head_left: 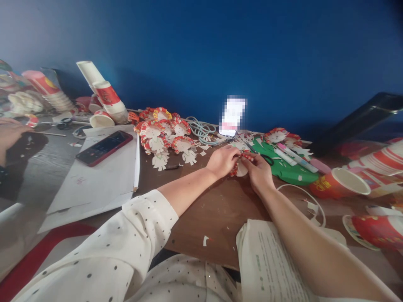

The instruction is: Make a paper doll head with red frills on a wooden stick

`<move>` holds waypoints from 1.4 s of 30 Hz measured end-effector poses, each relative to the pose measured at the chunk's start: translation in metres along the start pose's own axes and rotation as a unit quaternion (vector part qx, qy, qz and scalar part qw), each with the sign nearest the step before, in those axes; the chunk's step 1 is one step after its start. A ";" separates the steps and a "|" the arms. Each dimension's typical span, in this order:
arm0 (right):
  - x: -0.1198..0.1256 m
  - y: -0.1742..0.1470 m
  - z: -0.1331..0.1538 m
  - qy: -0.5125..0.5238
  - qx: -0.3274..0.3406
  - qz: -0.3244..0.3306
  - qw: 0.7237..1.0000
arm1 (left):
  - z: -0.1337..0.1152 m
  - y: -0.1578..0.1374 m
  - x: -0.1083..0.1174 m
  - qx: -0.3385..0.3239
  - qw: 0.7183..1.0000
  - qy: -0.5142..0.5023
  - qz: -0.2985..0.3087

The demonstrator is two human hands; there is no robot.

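Observation:
Above the brown table (201,222), my left hand (224,160) and my right hand (260,171) meet with fingers closed on a small paper cutout (241,168). It has a red-and-white curled edge around a pale round middle; my fingers hide part of it. To the left lies a pile of similar paper figures (157,138) with red, white and some yellow frilled rims and white bodies. Black-handled scissors (267,159) lie just beyond my right hand, on a green sheet (291,171). A lit phone (232,116) stands behind my hands, its screen blurred.
Markers (297,158) lie on the green sheet, beside a red paper cup (341,183). A dark phone (104,147) rests on white board (94,184) at left. Stacked cups (110,100) lean at the wall. Another person's hand (11,133) shows far left. Printed paper (267,256) lies near me.

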State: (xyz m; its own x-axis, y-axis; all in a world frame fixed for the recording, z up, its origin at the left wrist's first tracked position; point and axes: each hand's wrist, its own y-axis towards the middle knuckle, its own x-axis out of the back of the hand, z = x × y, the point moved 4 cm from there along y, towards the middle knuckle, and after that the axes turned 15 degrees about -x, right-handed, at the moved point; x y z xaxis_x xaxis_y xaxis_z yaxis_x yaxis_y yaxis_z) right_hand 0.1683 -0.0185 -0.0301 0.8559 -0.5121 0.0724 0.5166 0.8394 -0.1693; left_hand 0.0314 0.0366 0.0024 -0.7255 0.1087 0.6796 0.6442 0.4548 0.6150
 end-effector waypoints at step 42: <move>0.001 -0.007 0.008 -0.043 0.006 -0.005 0.999 | 0.003 0.003 0.001 -0.027 0.999 -0.039 0.002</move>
State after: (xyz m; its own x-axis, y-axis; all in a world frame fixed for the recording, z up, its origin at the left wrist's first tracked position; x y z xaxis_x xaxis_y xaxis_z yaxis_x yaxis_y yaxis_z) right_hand 0.1661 -0.0234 -0.0205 0.8497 -0.5029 0.1587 0.5245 0.8369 -0.1564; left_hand 0.0324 0.0408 0.0039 -0.7388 0.1801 0.6494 0.6573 0.4053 0.6354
